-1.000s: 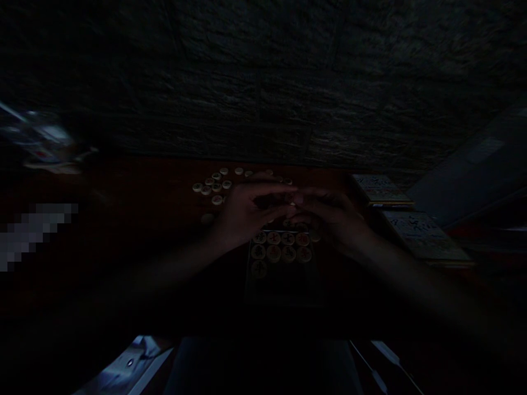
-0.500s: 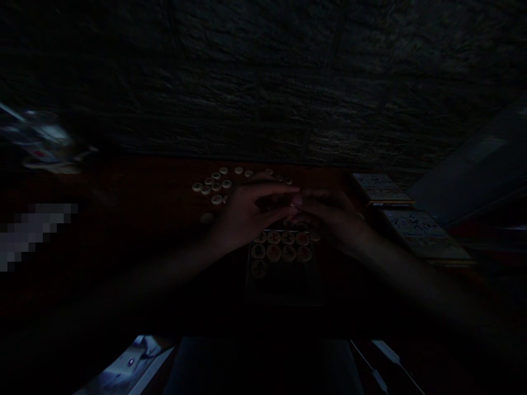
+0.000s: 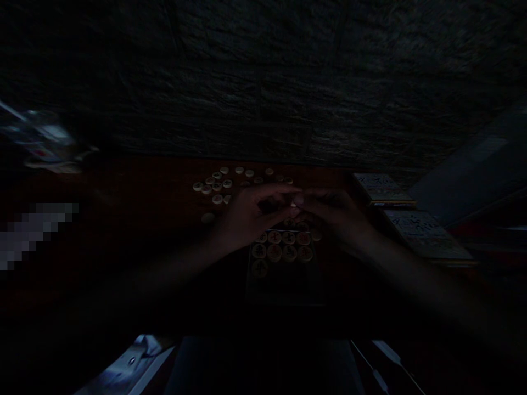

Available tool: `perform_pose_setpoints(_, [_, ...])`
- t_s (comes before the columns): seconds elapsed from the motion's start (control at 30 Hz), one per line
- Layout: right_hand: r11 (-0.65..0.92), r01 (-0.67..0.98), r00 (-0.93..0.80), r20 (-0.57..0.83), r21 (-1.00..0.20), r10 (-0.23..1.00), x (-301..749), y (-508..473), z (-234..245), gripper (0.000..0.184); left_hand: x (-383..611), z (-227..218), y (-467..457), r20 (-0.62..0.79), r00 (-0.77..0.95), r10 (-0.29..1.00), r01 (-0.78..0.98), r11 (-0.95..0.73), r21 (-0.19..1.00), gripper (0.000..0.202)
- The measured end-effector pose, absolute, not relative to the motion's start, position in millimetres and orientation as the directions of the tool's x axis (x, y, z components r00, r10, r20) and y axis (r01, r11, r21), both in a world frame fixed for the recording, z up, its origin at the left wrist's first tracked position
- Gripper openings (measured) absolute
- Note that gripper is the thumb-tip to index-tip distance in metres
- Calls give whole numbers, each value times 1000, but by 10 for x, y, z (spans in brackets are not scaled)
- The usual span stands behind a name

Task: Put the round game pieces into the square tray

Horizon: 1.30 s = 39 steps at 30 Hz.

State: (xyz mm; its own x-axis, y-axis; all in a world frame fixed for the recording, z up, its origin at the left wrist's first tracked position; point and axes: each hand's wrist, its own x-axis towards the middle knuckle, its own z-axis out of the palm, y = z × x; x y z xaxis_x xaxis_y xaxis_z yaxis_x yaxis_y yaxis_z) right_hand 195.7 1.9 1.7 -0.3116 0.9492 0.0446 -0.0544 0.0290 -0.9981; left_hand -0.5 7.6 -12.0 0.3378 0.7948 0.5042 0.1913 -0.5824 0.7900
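The light is very dim. My left hand (image 3: 247, 215) and my right hand (image 3: 335, 215) meet fingertip to fingertip above the far end of a shallow box (image 3: 284, 300). Both are closed in a pinch, and a small pale edge shows between them. It looks like a Chinese chess piece (image 3: 293, 203), mostly covered by fingers. Inside the box, round wooden Chinese chess pieces (image 3: 289, 252) with red or dark characters lie in rows. More loose pieces (image 3: 217, 186) are spread on the table beyond and left of my left hand, some hidden behind it.
Two flat boxes or books (image 3: 426, 233) with printed covers lie on the reddish table (image 3: 148, 189) at the right. A clear plastic container (image 3: 49, 140) stands far left. A stone-textured wall (image 3: 255, 99) rises behind the table. White cables (image 3: 381, 378) hang below the near edge.
Both hands stay nearly in place, with only a slight shift of the fingers around the small piece. The pieces in the box and on the table look the same.
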Motion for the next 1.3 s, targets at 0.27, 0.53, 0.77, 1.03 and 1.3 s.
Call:
perform_pose_setpoints(0.27, [181,-17,-253,180,-983,951,1960,26,14,29,-9,-114,117,384,366,848,-20,-405,914,32])
perform_pose_setpoints(0.53, [271,34,-329,245,-962,912,1968,18,-5,34,43,-51,111,280,302,911,-116,-256,960,21])
perform_pose_setpoints(0.77, [461,210,-283,397,-862,873,2024,50,-71,31,66,-96,134,146,323,935,-263,-59,963,29])
perform_pose_setpoints(1.03, [691,304,-320,613,-656,722,2051,67,-80,35,44,-65,122,46,407,912,-152,19,988,30])
perform_pose_setpoints(1.3, [732,341,-331,653,-590,681,2053,62,-56,30,31,-71,132,110,427,897,-179,-35,983,25])
